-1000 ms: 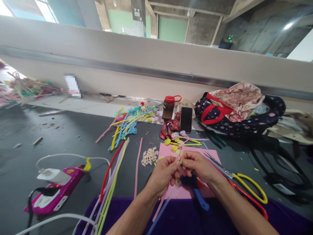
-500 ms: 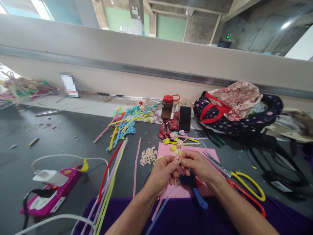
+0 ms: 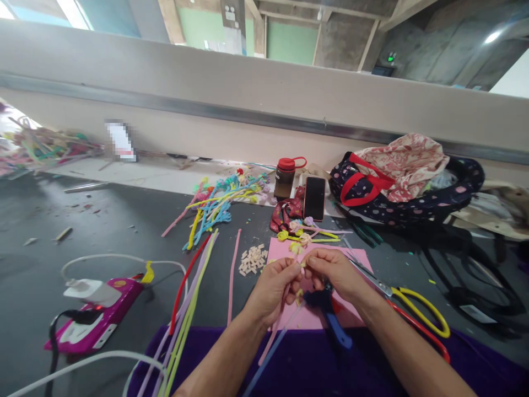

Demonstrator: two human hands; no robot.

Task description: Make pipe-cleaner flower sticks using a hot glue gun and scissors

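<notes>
My left hand (image 3: 276,288) is closed around a pink pipe cleaner (image 3: 269,346), whose lower end hangs down below the palm. Fingertips of my right hand (image 3: 334,274) pinch a small pale yellow piece (image 3: 303,264) against the top of that pink stem, so both hands nearly touch. Beneath them lies a pink sheet (image 3: 355,317) with a blue-handled tool (image 3: 338,326) on it, its head partly hidden by my right hand. Finished-looking pipe cleaner flowers (image 3: 306,238) in yellow, pink and lilac rest at the sheet's far edge.
Scissors (image 3: 417,309) with yellow and red handles lie right of my right hand. Pale small pieces (image 3: 253,260) sit in a pile to the left, beside long pipe cleaners (image 3: 192,309). Farther back are a phone (image 3: 314,198), a bottle (image 3: 284,179), a bag (image 3: 372,204); a power strip (image 3: 119,309) is left.
The view has shifted slightly. My fingers have moved a little around the stem's top, and the pink pipe cleaner now shows more along my left palm. Both hands keep their hold.
</notes>
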